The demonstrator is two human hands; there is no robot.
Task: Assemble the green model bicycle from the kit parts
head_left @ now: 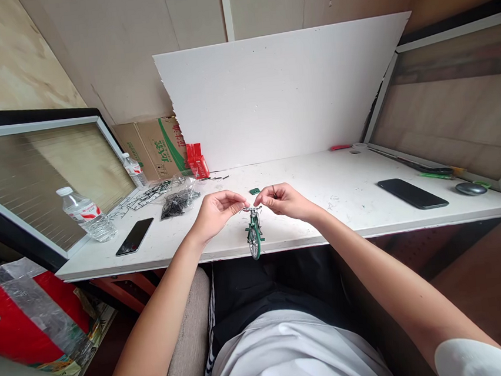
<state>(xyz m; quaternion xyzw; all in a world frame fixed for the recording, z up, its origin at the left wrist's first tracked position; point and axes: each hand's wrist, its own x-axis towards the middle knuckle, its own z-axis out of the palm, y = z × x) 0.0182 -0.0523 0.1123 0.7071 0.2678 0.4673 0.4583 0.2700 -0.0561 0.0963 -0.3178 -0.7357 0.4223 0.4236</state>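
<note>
A small green model bicycle stands upright at the table's front edge, its wheel toward me and its thin handlebar on top. My left hand comes in from the left with thumb and fingers pinched at one side of the handlebar. On the other side, the fingertips of my right hand are pinched at the bar too; a dark ring shows on one finger. The fingertips of both hands nearly meet, and exactly what lies between them is too small to see. Just behind the hands lies a flat green piece.
Left on the white table are a phone, a water bottle, a bag of black parts and black part frames. To the right lie another phone and a mouse. A white board stands behind.
</note>
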